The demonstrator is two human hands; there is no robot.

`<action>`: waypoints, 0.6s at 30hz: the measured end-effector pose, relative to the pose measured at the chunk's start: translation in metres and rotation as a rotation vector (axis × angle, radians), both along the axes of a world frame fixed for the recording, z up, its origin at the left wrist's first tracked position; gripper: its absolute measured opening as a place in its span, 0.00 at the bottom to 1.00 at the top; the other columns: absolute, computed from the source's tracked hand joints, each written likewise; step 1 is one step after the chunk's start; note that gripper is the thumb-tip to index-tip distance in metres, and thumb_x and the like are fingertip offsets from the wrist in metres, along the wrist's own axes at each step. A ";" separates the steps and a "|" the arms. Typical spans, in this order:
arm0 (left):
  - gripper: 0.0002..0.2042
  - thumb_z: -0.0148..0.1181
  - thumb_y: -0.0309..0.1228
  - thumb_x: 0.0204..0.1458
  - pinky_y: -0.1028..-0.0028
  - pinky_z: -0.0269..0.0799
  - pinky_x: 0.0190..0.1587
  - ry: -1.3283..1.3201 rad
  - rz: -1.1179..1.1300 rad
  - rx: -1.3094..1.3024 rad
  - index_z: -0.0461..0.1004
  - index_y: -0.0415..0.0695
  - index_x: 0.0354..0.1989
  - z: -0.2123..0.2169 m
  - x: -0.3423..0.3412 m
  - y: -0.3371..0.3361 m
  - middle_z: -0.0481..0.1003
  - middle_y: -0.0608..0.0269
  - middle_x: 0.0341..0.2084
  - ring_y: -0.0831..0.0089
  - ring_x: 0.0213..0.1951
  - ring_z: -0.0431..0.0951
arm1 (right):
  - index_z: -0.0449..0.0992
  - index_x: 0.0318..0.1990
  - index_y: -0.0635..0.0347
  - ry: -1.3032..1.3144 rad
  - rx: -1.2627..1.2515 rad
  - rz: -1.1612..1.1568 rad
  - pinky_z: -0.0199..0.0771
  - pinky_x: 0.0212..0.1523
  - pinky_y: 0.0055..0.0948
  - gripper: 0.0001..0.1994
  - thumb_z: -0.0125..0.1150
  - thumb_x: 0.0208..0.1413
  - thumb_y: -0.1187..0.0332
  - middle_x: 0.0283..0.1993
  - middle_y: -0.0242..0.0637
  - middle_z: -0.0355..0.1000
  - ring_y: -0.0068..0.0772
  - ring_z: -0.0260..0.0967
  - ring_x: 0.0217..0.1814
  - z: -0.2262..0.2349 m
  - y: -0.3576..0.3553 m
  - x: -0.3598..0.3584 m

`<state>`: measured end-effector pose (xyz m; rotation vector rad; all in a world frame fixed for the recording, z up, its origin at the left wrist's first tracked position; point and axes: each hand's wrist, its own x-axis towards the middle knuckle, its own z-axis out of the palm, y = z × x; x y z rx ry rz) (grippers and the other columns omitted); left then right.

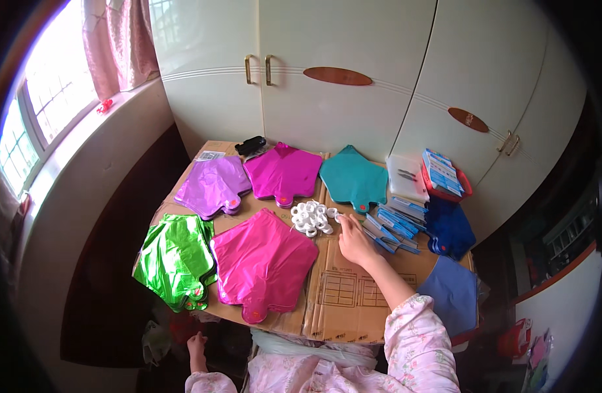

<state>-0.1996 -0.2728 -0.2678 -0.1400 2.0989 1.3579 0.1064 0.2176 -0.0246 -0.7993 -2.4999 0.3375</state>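
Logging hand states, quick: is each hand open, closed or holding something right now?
Left hand: looks curled; whether it holds anything cannot be told.
Right hand: at a white ring; whether pinched or only touched cannot be told.

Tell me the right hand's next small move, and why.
Probably pinch the small white ring and lift it away: the right hand already has its fingertips there, beside the loose pile of white rings. Whether it is already gripped, I cannot tell.
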 end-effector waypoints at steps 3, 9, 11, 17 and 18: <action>0.13 0.56 0.37 0.55 0.80 0.54 0.19 0.172 0.076 0.143 0.72 0.43 0.22 0.012 -0.002 -0.003 0.69 0.71 0.16 0.84 0.16 0.62 | 0.56 0.57 0.65 -0.006 -0.112 -0.002 0.63 0.58 0.46 0.21 0.44 0.55 0.75 0.55 0.59 0.64 0.58 0.61 0.58 -0.004 -0.001 -0.014; 0.10 0.53 0.30 0.56 0.82 0.61 0.24 0.378 0.009 0.312 0.71 0.40 0.25 0.069 0.012 0.022 0.71 0.70 0.20 0.83 0.22 0.68 | 0.61 0.55 0.61 0.158 -0.116 0.043 0.70 0.50 0.43 0.18 0.43 0.55 0.76 0.50 0.52 0.70 0.54 0.69 0.49 -0.001 -0.007 -0.017; 0.07 0.54 0.27 0.56 0.81 0.64 0.26 0.413 -0.012 0.333 0.71 0.38 0.27 0.110 0.029 0.047 0.72 0.69 0.22 0.82 0.23 0.69 | 0.66 0.51 0.61 0.231 0.074 0.066 0.71 0.48 0.42 0.16 0.48 0.53 0.76 0.47 0.50 0.71 0.51 0.70 0.47 0.016 -0.023 -0.021; 0.10 0.56 0.25 0.53 0.76 0.63 0.27 0.951 -0.118 0.176 0.67 0.38 0.21 0.175 0.050 0.080 0.68 0.64 0.18 0.73 0.23 0.67 | 0.75 0.38 0.60 0.187 0.066 0.456 0.72 0.45 0.36 0.12 0.61 0.49 0.63 0.38 0.40 0.75 0.38 0.73 0.41 0.067 -0.137 -0.081; 0.10 0.56 0.24 0.53 0.75 0.63 0.28 1.086 -0.157 0.110 0.67 0.38 0.21 0.186 0.054 0.085 0.67 0.62 0.18 0.70 0.24 0.67 | 0.75 0.36 0.59 0.138 0.088 0.478 0.72 0.44 0.35 0.13 0.62 0.48 0.60 0.40 0.38 0.74 0.36 0.72 0.43 0.060 -0.154 -0.094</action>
